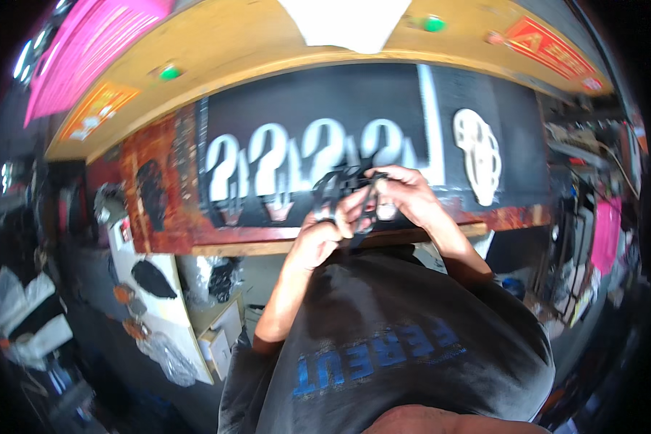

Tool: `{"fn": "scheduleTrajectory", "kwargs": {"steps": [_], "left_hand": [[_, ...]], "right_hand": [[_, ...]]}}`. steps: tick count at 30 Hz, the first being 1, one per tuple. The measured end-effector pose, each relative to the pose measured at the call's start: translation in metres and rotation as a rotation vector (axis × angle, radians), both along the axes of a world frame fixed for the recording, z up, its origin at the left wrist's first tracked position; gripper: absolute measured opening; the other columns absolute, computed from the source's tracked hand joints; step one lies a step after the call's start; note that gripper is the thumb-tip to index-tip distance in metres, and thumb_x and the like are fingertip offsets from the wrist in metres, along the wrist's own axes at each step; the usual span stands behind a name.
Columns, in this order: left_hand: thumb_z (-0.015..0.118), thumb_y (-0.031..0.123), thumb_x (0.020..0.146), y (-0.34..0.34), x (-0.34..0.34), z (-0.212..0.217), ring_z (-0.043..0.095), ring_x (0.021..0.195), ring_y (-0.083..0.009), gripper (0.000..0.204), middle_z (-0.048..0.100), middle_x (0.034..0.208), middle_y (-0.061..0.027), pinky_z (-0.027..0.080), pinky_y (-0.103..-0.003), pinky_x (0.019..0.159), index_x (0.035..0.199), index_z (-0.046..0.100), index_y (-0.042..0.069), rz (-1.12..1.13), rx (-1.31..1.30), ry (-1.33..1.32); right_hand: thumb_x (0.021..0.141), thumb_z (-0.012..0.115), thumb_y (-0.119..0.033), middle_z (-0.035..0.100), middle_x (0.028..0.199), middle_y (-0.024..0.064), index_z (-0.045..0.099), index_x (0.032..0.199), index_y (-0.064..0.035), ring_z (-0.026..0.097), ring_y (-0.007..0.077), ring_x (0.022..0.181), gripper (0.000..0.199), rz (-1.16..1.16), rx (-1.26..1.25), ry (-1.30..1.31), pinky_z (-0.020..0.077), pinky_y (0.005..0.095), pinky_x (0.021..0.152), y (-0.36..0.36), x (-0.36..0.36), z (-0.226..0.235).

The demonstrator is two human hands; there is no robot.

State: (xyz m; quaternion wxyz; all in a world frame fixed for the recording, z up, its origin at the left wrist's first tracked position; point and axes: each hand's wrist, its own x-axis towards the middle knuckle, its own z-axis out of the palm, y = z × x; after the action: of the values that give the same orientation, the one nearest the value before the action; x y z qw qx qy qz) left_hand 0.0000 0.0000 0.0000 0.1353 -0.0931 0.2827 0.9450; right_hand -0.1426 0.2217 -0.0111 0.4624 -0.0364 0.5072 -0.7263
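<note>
In front of my chest, my left hand (322, 235) is closed around thin black strap-like pieces (330, 194), whose exact kind I cannot make out. My right hand (406, 194) pinches the same dark bundle from the other side, at its upper end. Both hands are over the near edge of the bench. Behind them, several white hook-shaped pieces (270, 155) lie in a row on the black mat (318, 94); the hands partly cover the right end of the row. Farther right lies a white piece with a looped outline (477, 155).
A yellow wooden shelf (231, 54) runs along the back, with green knobs (433, 24) and a pink ribbed crate (94, 54) above its left end. Worn red wood (173, 224) borders the mat. At the lower left stands a white board (173, 318) with plastic bags.
</note>
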Motion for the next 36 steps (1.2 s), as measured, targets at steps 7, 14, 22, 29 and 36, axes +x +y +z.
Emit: {"fn": "scheduleTrajectory", "kwargs": {"steps": [7, 14, 22, 29, 36], "left_hand": [[0.063, -0.005, 0.091, -0.085, 0.056, 0.037, 0.070, 0.123, -0.0355, 0.036, 0.066, 0.135, -0.0181, 0.061, -0.049, 0.096, 0.127, 0.067, -0.005, -0.012, -0.217, -0.141], [0.052, 0.001, 0.101, -0.270, 0.073, 0.078, 0.078, 0.091, -0.0248, 0.036, 0.069, 0.110, -0.0118, 0.066, -0.034, 0.074, 0.137, 0.058, 0.000, -0.027, -0.616, -0.066], [0.058, 0.005, 0.105, -0.463, 0.086, 0.141, 0.080, 0.093, -0.0299, 0.064, 0.072, 0.123, -0.0256, 0.068, -0.037, 0.074, 0.162, 0.031, -0.008, 0.385, -0.844, 0.012], [0.077, 0.023, 0.095, -0.542, 0.162, -0.007, 0.072, 0.117, -0.0405, 0.067, 0.070, 0.130, -0.0267, 0.063, -0.049, 0.092, 0.152, 0.051, -0.003, 0.214, -1.021, -0.651], [0.091, 0.067, 0.066, -0.490, 0.181, -0.062, 0.050, 0.134, -0.0525, 0.138, 0.052, 0.146, -0.0343, 0.044, -0.055, 0.116, 0.167, 0.026, -0.001, 0.051, -2.185, -0.745]], "right_hand": [[0.107, 0.071, -0.028, 0.076, 0.106, 0.0051, 0.072, 0.134, -0.0030, 0.071, 0.0124, 0.085, 0.037, -0.246, 0.382, 0.201, 0.0602, 0.0298, 0.075, -0.077, 0.026, -0.034], [0.108, 0.066, -0.017, 0.076, 0.119, 0.0115, 0.036, 0.166, -0.0010, 0.071, 0.0118, 0.083, 0.067, -0.284, 0.548, 0.298, 0.0600, 0.0256, 0.071, -0.164, 0.045, -0.025], [0.108, 0.067, -0.011, 0.070, 0.102, 0.0060, 0.052, 0.151, 0.0106, 0.066, 0.0119, 0.082, 0.050, -0.094, 0.424, 0.262, 0.0550, 0.0258, 0.072, -0.252, 0.103, -0.019], [0.107, 0.070, -0.019, 0.077, 0.115, 0.0114, 0.065, 0.141, 0.0071, 0.072, 0.0149, 0.091, 0.043, 0.040, 0.549, 0.251, 0.0581, 0.0275, 0.083, -0.256, 0.147, -0.028], [0.106, 0.070, -0.013, 0.076, 0.109, 0.0074, 0.068, 0.137, 0.0069, 0.069, 0.0124, 0.092, 0.036, 0.105, 0.550, 0.297, 0.0572, 0.0274, 0.085, -0.272, 0.162, -0.029]]}}
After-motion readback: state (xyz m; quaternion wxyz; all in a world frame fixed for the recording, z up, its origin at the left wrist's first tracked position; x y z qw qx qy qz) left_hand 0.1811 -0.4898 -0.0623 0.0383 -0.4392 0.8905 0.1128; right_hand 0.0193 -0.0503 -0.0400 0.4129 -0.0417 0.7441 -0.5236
